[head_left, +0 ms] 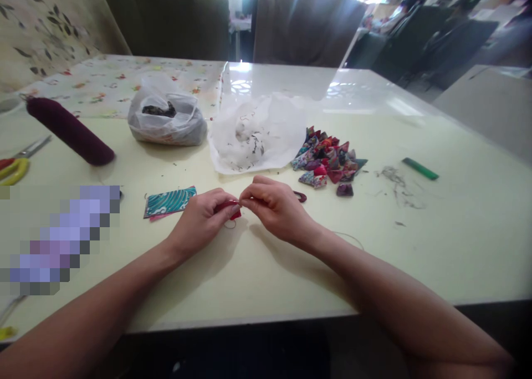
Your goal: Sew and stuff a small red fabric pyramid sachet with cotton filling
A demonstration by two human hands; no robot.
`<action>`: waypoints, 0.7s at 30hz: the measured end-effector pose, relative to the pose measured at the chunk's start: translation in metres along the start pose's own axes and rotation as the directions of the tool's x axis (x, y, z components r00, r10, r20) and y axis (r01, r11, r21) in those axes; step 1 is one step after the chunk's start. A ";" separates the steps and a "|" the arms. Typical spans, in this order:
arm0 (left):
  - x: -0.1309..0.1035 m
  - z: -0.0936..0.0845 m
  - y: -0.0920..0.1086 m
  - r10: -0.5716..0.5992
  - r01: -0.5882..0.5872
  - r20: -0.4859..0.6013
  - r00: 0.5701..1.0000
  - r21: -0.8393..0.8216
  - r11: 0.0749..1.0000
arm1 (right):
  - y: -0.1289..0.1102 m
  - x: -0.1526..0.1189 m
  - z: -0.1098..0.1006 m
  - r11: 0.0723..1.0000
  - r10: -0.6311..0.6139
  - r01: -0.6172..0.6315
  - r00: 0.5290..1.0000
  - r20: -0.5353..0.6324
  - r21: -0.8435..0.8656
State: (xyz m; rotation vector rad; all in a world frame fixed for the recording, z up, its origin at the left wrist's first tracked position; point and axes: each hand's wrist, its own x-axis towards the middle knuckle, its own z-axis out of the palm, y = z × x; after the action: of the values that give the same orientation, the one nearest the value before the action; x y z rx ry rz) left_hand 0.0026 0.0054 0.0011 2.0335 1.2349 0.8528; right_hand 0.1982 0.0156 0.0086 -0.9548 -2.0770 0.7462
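Red cloth (236,214) is pinched between the thumb and finger of the left hand (208,210), over the middle of the tabletop (291,273). The right hand (272,204) has its fingertips pressed together at the cloth's end; what they grip is too small to tell. A loosened pinch could let the cloth slip. The thread loop (230,228) below might knot if pulled fast, and a sideways shift could drag the patterned cloth (170,201) beside the left hand.
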 end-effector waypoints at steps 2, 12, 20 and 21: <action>0.000 0.000 0.000 0.008 -0.008 0.000 1.000 0.007 1.000 | 0.000 0.000 0.000 1.000 -0.005 0.005 1.000 0.010 -0.018; -0.001 0.000 0.000 0.029 -0.029 -0.005 1.000 0.030 0.999 | -0.001 0.001 -0.001 1.000 -0.007 0.007 1.000 0.014 -0.031; -0.002 0.001 -0.002 0.046 -0.046 -0.005 0.999 0.071 0.996 | -0.001 -0.001 0.000 0.995 -0.018 0.022 0.999 0.043 -0.093; -0.002 0.001 -0.002 0.046 -0.045 -0.004 0.999 0.076 0.996 | -0.001 -0.001 -0.001 0.994 -0.017 0.022 0.999 0.051 -0.106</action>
State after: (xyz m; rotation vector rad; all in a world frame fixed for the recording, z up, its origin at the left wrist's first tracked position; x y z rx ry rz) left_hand 0.0019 0.0043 -0.0015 2.1284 1.2456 0.8448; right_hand 0.1988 0.0144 0.0093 -0.9819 -2.1848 0.6608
